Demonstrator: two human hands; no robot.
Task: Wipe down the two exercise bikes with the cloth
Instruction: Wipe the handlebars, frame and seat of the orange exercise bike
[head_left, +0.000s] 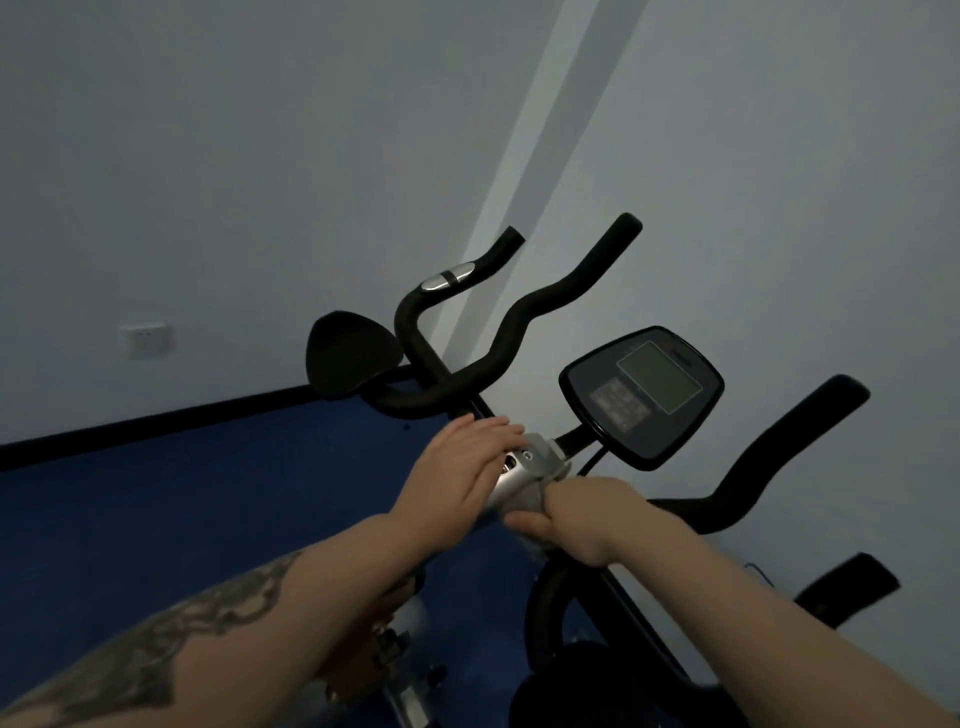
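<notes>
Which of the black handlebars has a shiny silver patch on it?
The far left handlebar, curving up beside the black pad. It carries a silver oval patch on its bend; the middle handlebar and the right handlebar are plain black throughout.

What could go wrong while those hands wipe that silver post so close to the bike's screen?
The right hand grips the cloth just below the console, so a hard upward stroke might knock its screen or buttons. The left hand only rests flat on the silver post and could slip. The handlebars may get missed.

Two hands (457, 467), one console (641, 395)
</notes>
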